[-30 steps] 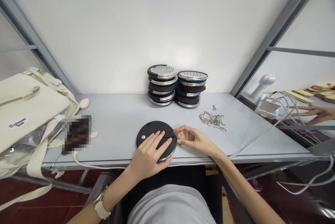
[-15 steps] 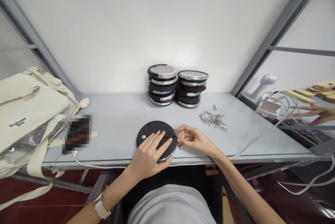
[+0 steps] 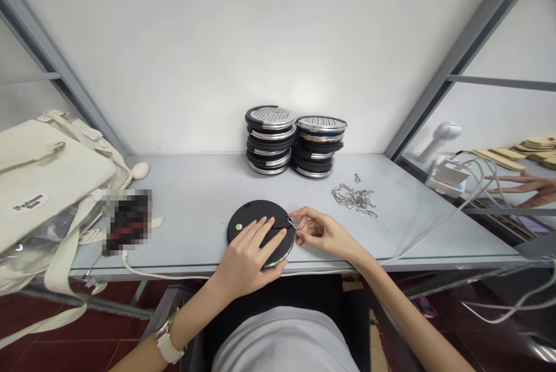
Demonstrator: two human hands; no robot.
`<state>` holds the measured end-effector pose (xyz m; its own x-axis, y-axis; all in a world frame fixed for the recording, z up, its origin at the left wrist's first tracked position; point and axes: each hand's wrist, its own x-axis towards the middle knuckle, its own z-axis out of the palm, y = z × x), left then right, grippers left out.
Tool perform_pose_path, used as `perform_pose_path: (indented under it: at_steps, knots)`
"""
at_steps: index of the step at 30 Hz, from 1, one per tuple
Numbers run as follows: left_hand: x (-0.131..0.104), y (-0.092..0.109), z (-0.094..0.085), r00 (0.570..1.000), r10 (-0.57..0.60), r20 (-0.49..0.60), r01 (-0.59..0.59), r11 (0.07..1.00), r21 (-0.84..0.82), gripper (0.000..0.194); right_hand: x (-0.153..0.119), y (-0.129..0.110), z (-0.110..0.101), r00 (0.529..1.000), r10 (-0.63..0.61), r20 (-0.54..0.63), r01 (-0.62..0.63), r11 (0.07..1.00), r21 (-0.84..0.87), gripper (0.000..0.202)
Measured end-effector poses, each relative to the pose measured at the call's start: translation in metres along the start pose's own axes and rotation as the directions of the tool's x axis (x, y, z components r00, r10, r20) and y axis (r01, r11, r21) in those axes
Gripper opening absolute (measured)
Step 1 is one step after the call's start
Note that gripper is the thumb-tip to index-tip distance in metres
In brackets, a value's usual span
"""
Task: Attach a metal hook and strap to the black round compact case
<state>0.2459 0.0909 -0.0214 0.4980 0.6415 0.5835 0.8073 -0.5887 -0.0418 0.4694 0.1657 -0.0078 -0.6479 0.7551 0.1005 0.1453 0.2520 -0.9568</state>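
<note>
A round black disc (image 3: 256, 212) with a small green-and-white sticker lies on the table near its front edge. My left hand (image 3: 249, 247) rests flat on top of it, fingers stretched out and the thumb along the near rim. At the disc's right edge, my right hand (image 3: 319, 230) pinches a small metal spring clip (image 3: 292, 222) between thumb and fingertips. The clip's far end touches the disc's edge; whether it is hooked through anything I cannot tell. More metal clips (image 3: 354, 198) lie in a loose pile to the right, one apart from the others.
Two stacks of round discs, a left stack (image 3: 270, 140) and a right stack (image 3: 319, 146), stand by the wall. A cream bag (image 3: 56, 169) and a pixelated, cabled device (image 3: 128, 222) occupy the left. Beyond the right frame, another person's hand (image 3: 527, 186) is near white cables.
The clip in my right hand has tilted slightly, its outer end lower and further right. My left hand and the disc stay where they were.
</note>
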Motion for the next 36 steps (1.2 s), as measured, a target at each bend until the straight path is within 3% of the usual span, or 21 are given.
perform_pose_path:
  at_steps: [13, 23, 36]
  knots:
    - [-0.0003, -0.0001, -0.0011, 1.0, 0.008, 0.006, -0.008, 1.0, 0.007, 0.048, -0.0016, -0.0039, -0.0013, 0.999, 0.032, 0.011, -0.031, 0.998, -0.046, 0.04]
    - [0.0004, -0.0007, -0.0006, 1.0, 0.012, -0.003, -0.012, 1.0, -0.005, 0.048, -0.0009, -0.0021, -0.0017, 0.997, 0.062, 0.042, -0.063, 0.998, 0.016, 0.048]
    - [-0.0001, -0.0008, 0.0009, 1.0, -0.009, 0.005, 0.009, 1.0, 0.006, 0.048, -0.0002, -0.0047, -0.0037, 0.996, -0.028, -0.082, 0.017, 0.991, -0.13, 0.041]
